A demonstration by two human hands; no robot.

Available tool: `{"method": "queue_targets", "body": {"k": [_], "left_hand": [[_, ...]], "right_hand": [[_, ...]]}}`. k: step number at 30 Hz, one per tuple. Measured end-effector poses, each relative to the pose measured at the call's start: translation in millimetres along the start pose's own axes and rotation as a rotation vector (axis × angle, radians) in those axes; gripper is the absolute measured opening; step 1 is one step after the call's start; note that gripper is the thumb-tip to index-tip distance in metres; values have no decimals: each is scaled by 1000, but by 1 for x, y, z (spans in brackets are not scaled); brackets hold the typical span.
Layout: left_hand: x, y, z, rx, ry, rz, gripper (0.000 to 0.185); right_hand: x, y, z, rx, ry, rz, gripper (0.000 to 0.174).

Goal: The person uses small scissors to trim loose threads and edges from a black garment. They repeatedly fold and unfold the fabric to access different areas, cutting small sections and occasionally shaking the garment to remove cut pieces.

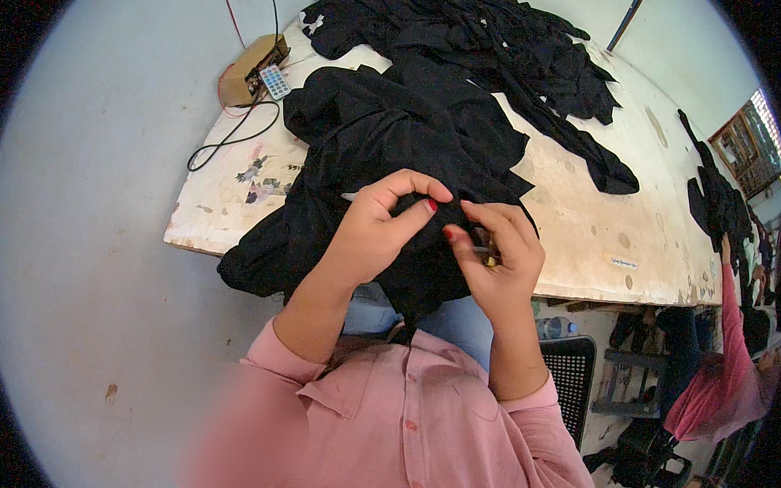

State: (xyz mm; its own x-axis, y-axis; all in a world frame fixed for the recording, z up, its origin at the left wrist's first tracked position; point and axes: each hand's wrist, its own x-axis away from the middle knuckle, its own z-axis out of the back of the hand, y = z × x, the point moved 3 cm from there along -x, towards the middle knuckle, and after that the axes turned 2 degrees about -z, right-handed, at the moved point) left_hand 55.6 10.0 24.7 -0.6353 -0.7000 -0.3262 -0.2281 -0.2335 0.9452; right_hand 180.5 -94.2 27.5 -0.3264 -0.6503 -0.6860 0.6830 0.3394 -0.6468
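Observation:
A black cloth garment (394, 134) lies bunched on the table in front of me and drapes over its edge onto my lap. My left hand (385, 224) pinches a fold of it between thumb and index finger. Just across from it, my right hand (510, 248) has its fingertips at the same cloth. Tucked in the right palm is a small tool (490, 255) with metal and yellow parts, mostly hidden by the fingers; its exact kind is unclear. The pale tip of some object (349, 196) shows beside the left hand.
More black garments (462, 27) are heaped farther back on the worn table (584, 238). At left are a cardboard box (245, 68), a remote control (275, 81) and a looped cable (229, 141). A black chair (569, 379), a plastic bottle (555, 327) and another person (721, 391) are at right.

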Motion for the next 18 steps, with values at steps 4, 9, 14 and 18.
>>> {"method": "queue_targets", "body": {"k": [4,9,14,18], "left_hand": [[0,3,1,-116,9,-56,17],[1,3,6,-60,76,3,20],[0,4,5,-77,34,-96,43],[3,14,-2,119,-53,-57,63]], "right_hand": [[-3,1,4,13,13,-32,15],[-2,-5,18,-908,-740,-19,7],[-6,1,18,-200,-230,-7,13],[-9,26,17,-62,-19,-174,54]]}}
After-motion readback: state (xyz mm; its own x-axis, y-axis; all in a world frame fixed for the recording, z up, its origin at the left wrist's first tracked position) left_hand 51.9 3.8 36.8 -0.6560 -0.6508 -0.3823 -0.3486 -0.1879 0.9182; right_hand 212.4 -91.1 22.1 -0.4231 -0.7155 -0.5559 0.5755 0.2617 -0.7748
